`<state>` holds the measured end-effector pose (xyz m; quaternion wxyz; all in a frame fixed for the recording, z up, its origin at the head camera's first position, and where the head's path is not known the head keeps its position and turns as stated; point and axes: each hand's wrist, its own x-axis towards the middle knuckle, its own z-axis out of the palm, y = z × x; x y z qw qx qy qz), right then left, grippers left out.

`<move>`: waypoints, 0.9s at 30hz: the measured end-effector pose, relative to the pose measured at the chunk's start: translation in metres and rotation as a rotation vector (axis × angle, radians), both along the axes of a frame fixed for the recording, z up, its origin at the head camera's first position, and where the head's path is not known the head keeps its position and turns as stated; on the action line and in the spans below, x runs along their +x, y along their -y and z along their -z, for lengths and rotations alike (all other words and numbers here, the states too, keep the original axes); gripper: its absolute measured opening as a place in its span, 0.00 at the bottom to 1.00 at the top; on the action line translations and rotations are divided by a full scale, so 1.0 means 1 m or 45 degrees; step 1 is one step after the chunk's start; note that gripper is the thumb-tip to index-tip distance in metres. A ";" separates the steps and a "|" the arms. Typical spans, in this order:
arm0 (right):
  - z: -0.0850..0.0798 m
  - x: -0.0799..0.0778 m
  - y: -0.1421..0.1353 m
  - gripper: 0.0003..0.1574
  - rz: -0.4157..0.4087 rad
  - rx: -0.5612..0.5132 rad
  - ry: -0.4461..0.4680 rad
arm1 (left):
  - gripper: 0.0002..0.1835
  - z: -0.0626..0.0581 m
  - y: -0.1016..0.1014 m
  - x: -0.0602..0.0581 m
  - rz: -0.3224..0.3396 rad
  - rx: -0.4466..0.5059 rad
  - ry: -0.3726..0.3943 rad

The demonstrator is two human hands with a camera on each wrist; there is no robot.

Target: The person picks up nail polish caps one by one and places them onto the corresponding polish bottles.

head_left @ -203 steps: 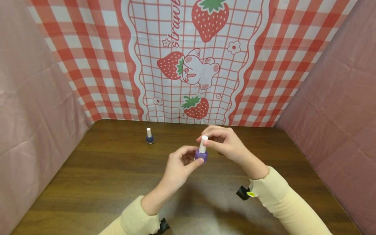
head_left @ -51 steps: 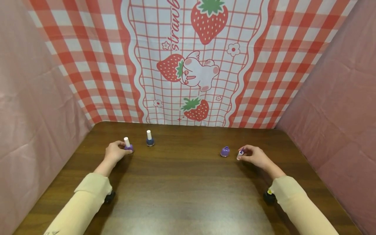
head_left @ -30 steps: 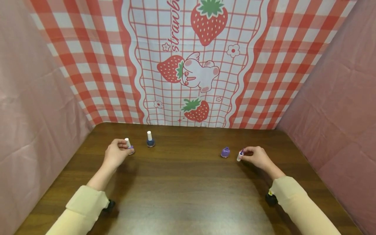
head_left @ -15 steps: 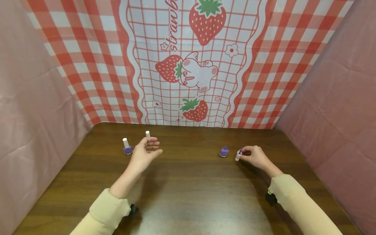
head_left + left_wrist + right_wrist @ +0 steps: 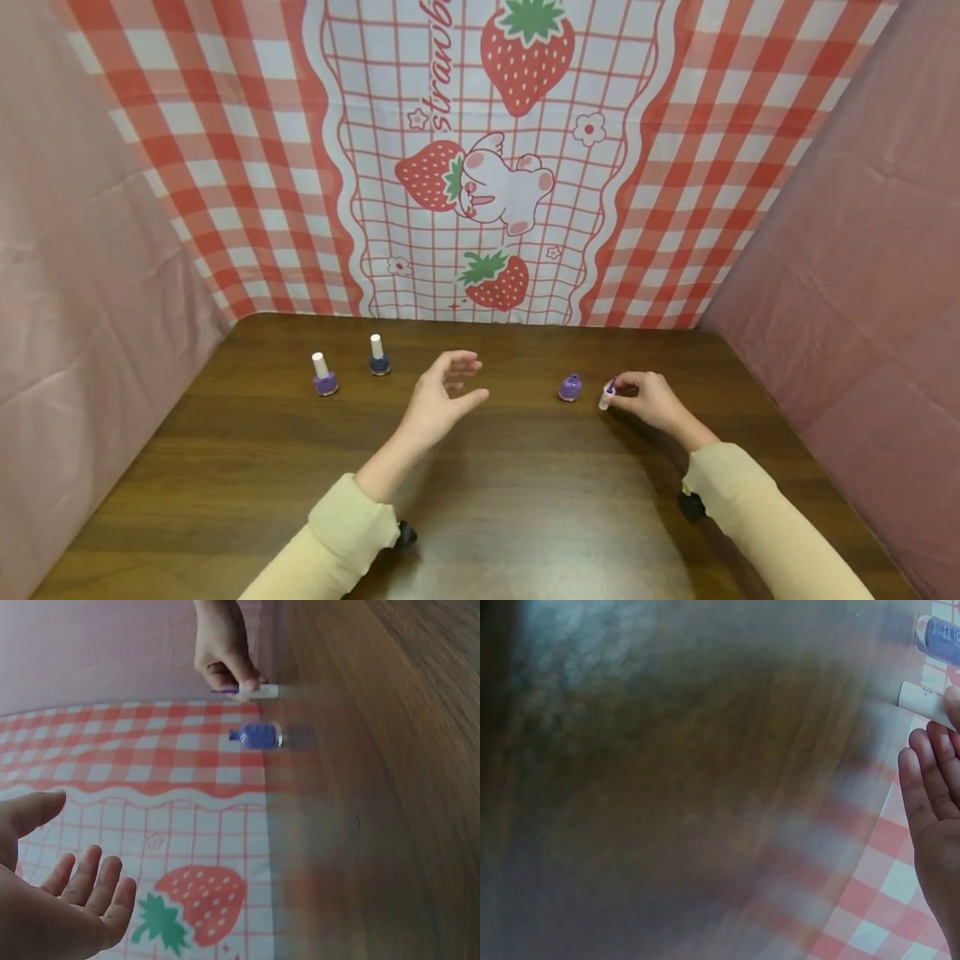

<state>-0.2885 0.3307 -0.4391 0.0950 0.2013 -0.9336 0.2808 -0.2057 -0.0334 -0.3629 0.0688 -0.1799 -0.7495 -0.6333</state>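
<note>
Currently, one purple bottle (image 5: 570,389) stands uncapped; right hand (image 5: 651,400) pinches white cap (image 5: 604,401); left hand (image 5: 438,396) relaxed, empty; closure apparently outstanding.

Tabletop (image 5: 540,483), lower centre: smooth wood-grain surface with a glossy sheen. Backdrop (image 5: 465,167), top centre: printed cloth, lightly rippled. Drape (image 5: 97,250), left edge: creased cloth with a faint sheen. Purple bottle (image 5: 570,389), right of centre: glossy, glass-like. White cap (image 5: 604,400), just right of it: smooth, plastic-looking.
</note>
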 end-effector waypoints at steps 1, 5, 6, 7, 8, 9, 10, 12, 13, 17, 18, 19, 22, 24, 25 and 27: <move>0.000 0.000 0.000 0.09 -0.002 0.000 -0.001 | 0.25 -0.002 -0.004 0.000 0.015 0.011 -0.005; 0.002 -0.002 -0.002 0.09 -0.004 -0.003 -0.016 | 0.26 0.009 -0.022 -0.011 0.030 -0.014 -0.047; 0.002 -0.002 -0.003 0.09 -0.006 -0.003 -0.019 | 0.26 0.013 -0.027 -0.015 0.032 -0.024 -0.050; 0.003 -0.002 -0.003 0.09 -0.004 -0.005 -0.021 | 0.26 0.018 -0.031 -0.020 0.036 -0.033 -0.056; 0.003 -0.002 -0.004 0.09 -0.006 -0.007 -0.023 | 0.27 0.022 -0.036 -0.025 0.037 -0.050 -0.064; 0.003 -0.002 -0.005 0.10 -0.003 -0.007 -0.024 | 0.27 0.026 -0.040 -0.029 0.034 -0.071 -0.075; 0.004 -0.002 -0.005 0.10 -0.003 -0.008 -0.023 | 0.27 0.028 -0.044 -0.032 0.037 -0.082 -0.075; 0.004 -0.002 -0.006 0.11 -0.005 0.004 -0.020 | 0.27 0.030 -0.052 -0.037 0.039 -0.096 -0.059; 0.004 -0.002 -0.006 0.11 -0.005 0.005 -0.018 | 0.28 0.032 -0.055 -0.040 0.042 -0.103 -0.057; 0.004 -0.001 -0.006 0.11 -0.012 0.015 -0.020 | 0.28 0.036 -0.070 -0.047 0.053 -0.121 -0.002; 0.004 -0.001 -0.006 0.11 -0.014 0.016 -0.021 | 0.28 0.038 -0.074 -0.049 0.057 -0.127 0.016; 0.004 -0.001 -0.006 0.11 -0.017 0.016 -0.026 | 0.28 0.040 -0.078 -0.051 0.058 -0.134 0.031; 0.003 -0.001 -0.005 0.11 -0.025 0.021 -0.034 | 0.29 0.046 -0.088 -0.058 0.052 -0.183 0.063; 0.002 -0.001 -0.004 0.10 -0.031 0.024 -0.038 | 0.30 0.051 -0.095 -0.063 0.042 -0.220 0.073; 0.002 -0.001 -0.004 0.10 -0.036 0.022 -0.039 | 0.30 0.053 -0.097 -0.065 0.030 -0.241 0.079; 0.001 -0.001 -0.002 0.09 -0.044 0.023 -0.037 | 0.30 0.057 -0.102 -0.069 0.007 -0.274 0.097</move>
